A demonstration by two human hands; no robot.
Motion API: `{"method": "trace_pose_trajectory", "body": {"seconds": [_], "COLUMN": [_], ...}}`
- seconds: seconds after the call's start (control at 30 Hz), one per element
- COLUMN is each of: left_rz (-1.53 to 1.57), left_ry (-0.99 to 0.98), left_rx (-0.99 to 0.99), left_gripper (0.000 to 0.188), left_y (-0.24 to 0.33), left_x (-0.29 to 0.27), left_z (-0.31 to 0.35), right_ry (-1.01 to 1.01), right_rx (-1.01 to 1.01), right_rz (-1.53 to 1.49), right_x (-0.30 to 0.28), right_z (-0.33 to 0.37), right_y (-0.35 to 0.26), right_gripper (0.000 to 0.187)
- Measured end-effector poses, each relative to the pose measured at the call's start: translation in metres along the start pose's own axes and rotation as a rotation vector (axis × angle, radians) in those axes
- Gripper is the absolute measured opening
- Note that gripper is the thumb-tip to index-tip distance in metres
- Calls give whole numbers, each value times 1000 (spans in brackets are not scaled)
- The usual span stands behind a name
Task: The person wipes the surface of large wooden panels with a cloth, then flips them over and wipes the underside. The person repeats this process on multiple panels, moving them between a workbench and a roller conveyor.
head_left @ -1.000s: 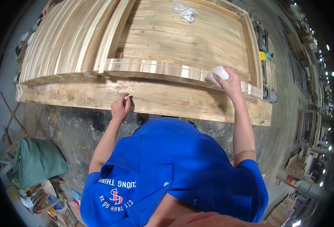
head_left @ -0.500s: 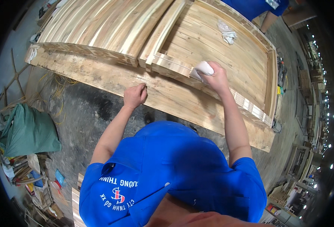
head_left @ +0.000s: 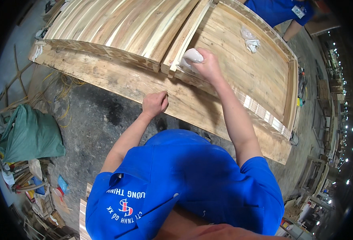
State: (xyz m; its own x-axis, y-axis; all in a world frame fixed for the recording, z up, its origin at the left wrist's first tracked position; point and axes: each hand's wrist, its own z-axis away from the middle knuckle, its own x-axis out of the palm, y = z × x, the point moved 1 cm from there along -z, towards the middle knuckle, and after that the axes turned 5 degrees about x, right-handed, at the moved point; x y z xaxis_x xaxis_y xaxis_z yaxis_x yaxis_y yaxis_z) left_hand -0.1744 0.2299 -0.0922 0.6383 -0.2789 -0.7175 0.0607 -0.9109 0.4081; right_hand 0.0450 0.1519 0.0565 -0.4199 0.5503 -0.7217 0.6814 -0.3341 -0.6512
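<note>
My right hand [head_left: 209, 66] is closed around a white squeeze bottle [head_left: 193, 56], tipped with its base upward. The bottle's lower end meets the near left corner of a wooden frame [head_left: 169, 67] with raised rails around a planked panel [head_left: 228, 52]. My left hand [head_left: 155, 105] is curled closed at the front edge of the wooden tabletop [head_left: 104, 82]; whatever its fingers may hold is hidden. Left of the frame lies a curved panel of wood strips [head_left: 116, 26], its side close against the frame.
A crumpled clear bag and white cloth [head_left: 251, 45] lie on the planked panel. Across the frame stands a person in blue [head_left: 272, 12]. A green sack [head_left: 32, 134], wood scraps [head_left: 40, 192] and yellow cords [head_left: 66, 104] are on the floor at left.
My right hand has moved left with the bottle, along the frame's near rail to its corner. My left hand appears slightly farther right, and the whole view has shifted a little.
</note>
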Motion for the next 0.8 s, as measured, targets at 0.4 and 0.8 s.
{"method": "trace_pose_trajectory", "body": {"seconds": [0.4, 0.8], "left_rz": [103, 1043], "left_ry": [-56, -538], "left_rx": [-137, -405], "left_gripper": [12, 98], "left_y": [14, 171], "left_x": [4, 17], "left_z": [-8, -61], "right_ry": [40, 85], "right_rx": [127, 579], "right_rz": [-50, -2094], "right_x": [-73, -33], "right_z": [49, 189], "right_y": [35, 45], "right_gripper": [27, 62]}}
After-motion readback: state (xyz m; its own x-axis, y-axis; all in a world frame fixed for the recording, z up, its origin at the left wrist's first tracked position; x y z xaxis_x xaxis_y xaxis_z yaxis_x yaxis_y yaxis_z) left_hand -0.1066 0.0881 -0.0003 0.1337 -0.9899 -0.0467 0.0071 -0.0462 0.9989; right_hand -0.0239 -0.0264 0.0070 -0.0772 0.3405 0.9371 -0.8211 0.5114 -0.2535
